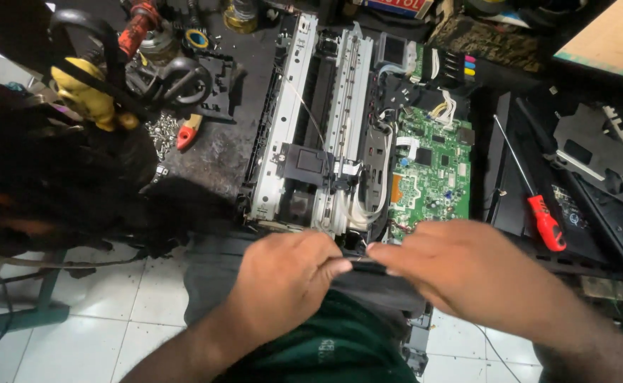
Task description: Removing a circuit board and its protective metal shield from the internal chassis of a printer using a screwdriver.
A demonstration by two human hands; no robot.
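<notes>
- We see our left hand (283, 276) clenched around the near end of a black plastic part (372, 273), thumb and fingers pinching its upper edge.
- Our right hand (460, 273) grips the same black plastic part from the other side, its fingertips (382, 252) pressed on the top edge, almost meeting the left thumb.
- The black plastic part sits at the near edge of the opened printer (347, 128), right in front of our body and just above our dark green shirt (326, 340).
- The opened printer lies stripped of its cover on the dark tabletop (219, 152); its metal rails (287, 106) run away from us, with a black carriage (308, 164) across them.
- A green circuit board (428, 167) is set into the right side of the printer, with white cables near its far end.
- A red-handled screwdriver (542, 216) rests to the right of the circuit board, on black printer panels (595, 177), well apart from our hands.
- To the left on the tabletop lie a small pile of screws (161, 133) and a red-and-cream tool (189, 131) just beside it.
- Farther left, a yellow object (88, 96) with black straps sits among dark clutter.
- Below the tabletop we see a white tiled floor (106, 312).
</notes>
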